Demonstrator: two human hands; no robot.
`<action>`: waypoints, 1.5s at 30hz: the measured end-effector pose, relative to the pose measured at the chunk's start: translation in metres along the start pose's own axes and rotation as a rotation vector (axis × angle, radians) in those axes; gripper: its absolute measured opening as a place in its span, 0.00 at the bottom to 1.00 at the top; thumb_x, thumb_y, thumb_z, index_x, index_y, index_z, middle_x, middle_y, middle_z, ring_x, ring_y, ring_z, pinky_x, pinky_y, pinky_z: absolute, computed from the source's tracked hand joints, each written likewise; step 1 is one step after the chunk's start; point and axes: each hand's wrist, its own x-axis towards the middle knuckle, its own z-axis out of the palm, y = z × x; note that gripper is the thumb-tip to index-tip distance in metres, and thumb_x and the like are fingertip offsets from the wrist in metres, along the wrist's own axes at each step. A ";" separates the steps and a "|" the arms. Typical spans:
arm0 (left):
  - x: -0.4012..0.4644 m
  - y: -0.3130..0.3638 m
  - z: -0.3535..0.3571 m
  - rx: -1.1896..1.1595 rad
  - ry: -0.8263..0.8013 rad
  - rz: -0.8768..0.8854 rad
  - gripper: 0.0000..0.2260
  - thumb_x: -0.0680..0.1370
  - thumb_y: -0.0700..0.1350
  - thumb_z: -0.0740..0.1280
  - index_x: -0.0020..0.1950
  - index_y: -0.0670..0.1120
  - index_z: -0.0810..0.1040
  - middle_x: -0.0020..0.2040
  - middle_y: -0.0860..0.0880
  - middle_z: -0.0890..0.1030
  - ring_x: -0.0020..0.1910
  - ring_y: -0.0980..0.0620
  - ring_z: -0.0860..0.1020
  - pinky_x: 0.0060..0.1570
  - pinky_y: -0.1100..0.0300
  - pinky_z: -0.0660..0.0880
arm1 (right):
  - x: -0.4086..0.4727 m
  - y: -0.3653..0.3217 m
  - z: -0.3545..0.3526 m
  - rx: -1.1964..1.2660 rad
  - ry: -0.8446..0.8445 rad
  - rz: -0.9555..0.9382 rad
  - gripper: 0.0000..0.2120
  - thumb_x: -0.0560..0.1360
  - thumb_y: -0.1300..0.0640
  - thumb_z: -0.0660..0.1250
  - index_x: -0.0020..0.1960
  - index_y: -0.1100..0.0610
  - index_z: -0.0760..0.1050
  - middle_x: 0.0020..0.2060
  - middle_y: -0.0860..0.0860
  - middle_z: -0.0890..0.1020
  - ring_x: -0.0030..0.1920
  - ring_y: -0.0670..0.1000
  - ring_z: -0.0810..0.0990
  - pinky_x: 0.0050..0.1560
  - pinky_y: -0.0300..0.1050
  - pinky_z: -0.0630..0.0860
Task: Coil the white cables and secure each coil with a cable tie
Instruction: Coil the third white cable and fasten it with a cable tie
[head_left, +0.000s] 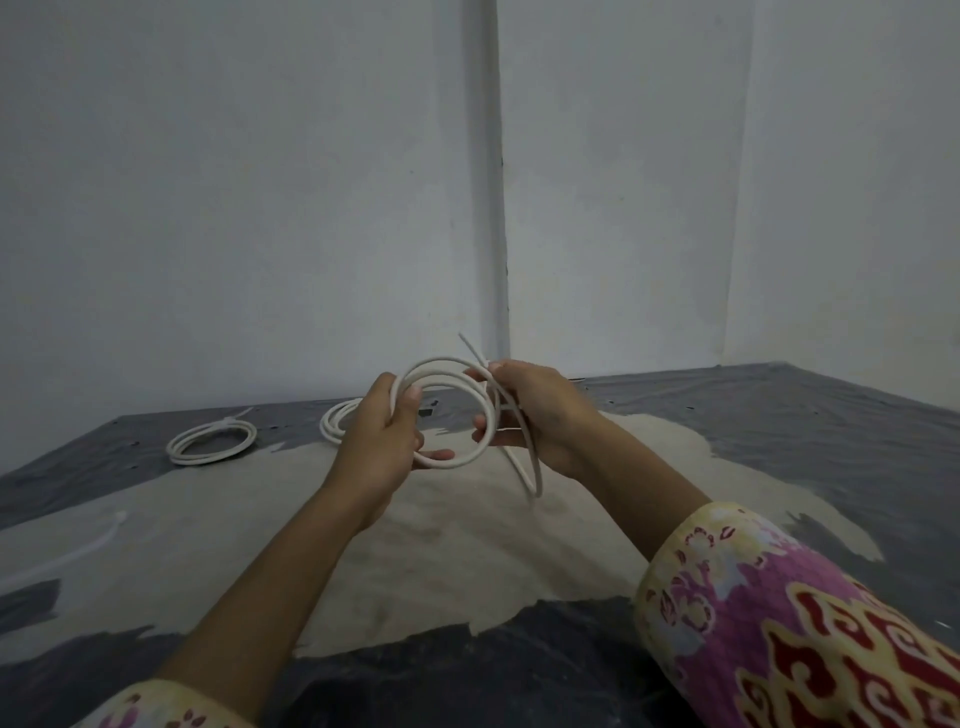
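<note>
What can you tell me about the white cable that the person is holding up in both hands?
The white cable is a smooth, round cord, rubbery by its look, wound into a few loose loops and held up above the dark sheet. The left hand grips the loops' left side; the right hand pinches their right side. One thin end pokes up past the right fingers, and a loose stretch hangs below. No tie shows on it.

Dim, even, bluish light w/ no glare; shadows soft and faint. Slight blur overall, wide-angle bending at edges, esp. 3 and 9 o'clock.
</note>
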 end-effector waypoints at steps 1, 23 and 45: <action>-0.001 0.001 0.000 0.038 -0.012 0.025 0.07 0.81 0.45 0.53 0.50 0.42 0.68 0.34 0.49 0.66 0.29 0.53 0.63 0.28 0.66 0.78 | 0.000 0.001 0.001 -0.038 0.021 -0.018 0.14 0.79 0.62 0.53 0.52 0.61 0.77 0.32 0.54 0.76 0.28 0.51 0.77 0.32 0.44 0.80; 0.001 0.014 -0.023 0.315 -0.322 0.138 0.09 0.81 0.46 0.54 0.51 0.41 0.68 0.33 0.43 0.66 0.24 0.57 0.75 0.40 0.48 0.78 | 0.000 -0.008 -0.012 0.079 -0.065 0.166 0.14 0.79 0.59 0.54 0.38 0.58 0.74 0.34 0.53 0.81 0.39 0.54 0.82 0.41 0.48 0.79; -0.001 0.008 0.002 -0.100 0.010 -0.385 0.17 0.78 0.58 0.54 0.51 0.44 0.68 0.40 0.47 0.71 0.36 0.52 0.70 0.36 0.60 0.69 | 0.010 -0.006 0.009 0.446 0.094 -0.198 0.15 0.82 0.57 0.49 0.39 0.58 0.67 0.27 0.49 0.61 0.26 0.46 0.60 0.33 0.39 0.66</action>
